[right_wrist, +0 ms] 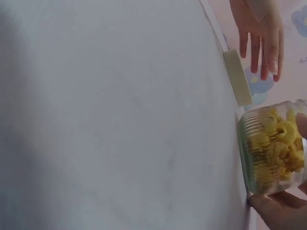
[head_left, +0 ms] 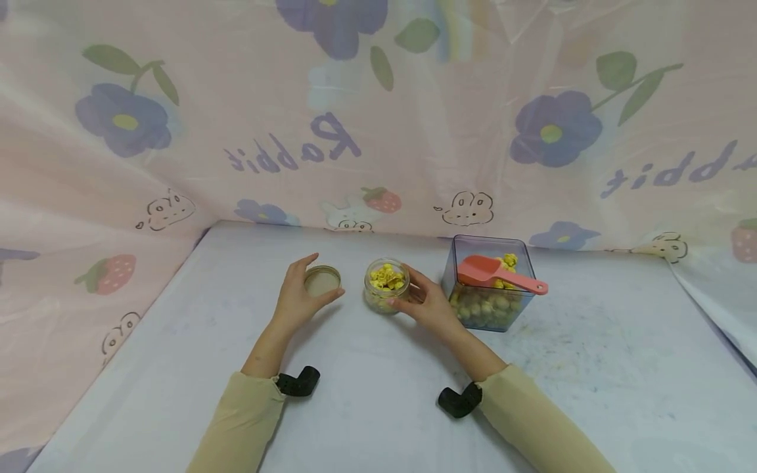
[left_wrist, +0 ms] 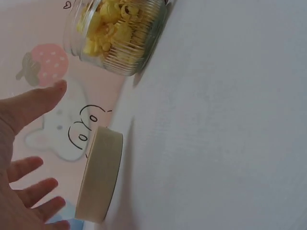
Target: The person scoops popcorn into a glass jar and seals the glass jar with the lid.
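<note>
A ribbed glass jar (head_left: 386, 286) filled with yellow popcorn stands upright and uncovered on the table. My right hand (head_left: 428, 303) grips it from its right side, with fingers and thumb on opposite sides of the glass, as the right wrist view also shows. To the jar's left, a round beige lid (head_left: 322, 281) lies on the table with its hollow side up. Over that lid hovers my left hand (head_left: 298, 295), thumb and fingers spread apart. In the left wrist view a gap shows between those fingers and the lid (left_wrist: 100, 175).
Right of the jar stands a clear square container (head_left: 489, 309) with popcorn inside. Across its top rests a red scoop (head_left: 497, 272), its handle jutting over the right rim. A patterned curtain (head_left: 414, 131) hangs behind the white table (head_left: 367, 407).
</note>
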Tool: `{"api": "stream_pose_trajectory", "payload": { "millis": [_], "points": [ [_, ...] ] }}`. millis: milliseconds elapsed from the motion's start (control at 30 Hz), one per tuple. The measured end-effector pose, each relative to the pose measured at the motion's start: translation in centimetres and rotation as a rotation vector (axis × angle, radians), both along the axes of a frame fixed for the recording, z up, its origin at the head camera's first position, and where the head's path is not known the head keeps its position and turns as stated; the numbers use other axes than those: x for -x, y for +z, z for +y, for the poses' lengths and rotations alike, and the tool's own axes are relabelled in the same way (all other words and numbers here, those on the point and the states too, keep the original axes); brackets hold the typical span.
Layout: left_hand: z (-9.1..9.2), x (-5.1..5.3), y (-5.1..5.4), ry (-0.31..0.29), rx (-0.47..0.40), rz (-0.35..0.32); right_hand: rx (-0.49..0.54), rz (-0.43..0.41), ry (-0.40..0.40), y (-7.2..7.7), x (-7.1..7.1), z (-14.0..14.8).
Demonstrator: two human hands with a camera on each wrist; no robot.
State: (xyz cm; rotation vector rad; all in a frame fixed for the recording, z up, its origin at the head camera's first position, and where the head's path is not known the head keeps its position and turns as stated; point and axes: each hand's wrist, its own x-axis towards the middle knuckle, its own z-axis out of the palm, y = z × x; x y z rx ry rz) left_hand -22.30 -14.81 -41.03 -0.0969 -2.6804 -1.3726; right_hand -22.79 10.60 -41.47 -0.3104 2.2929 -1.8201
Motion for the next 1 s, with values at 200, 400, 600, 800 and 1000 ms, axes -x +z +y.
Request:
{"api": "stream_pose_trajectory", "payload": {
  "millis": [200, 400, 600, 800, 1000],
  "points": [
    [-0.4, 0.5, -0.3, 0.038, -0.001, -0.111, -0.015, 0.015, 0.001, -0.2, 0.1, 0.1],
    [-0.7, 0.9, -0.6, 0.057, -0.007, -0.134, -0.005, 0.004, 0.002, -0.4, 0.2, 0.1],
    [-0.9, 1.1, -0.8, 0.055, -0.004, -0.131, -0.005, 0.008, -0.003, -0.4, 0.2, 0.1],
    [-1.1, 1.1, -1.0, 0.050, 0.027, -0.142, -0.017, 0.007, -0.004, -0.4, 0.2, 0.1],
    [-1.2, 1.1, -1.3, 0.045, 0.048, -0.173, -0.010, -0.002, -0.005, -0.4, 0.1, 0.1]
  ]
}}
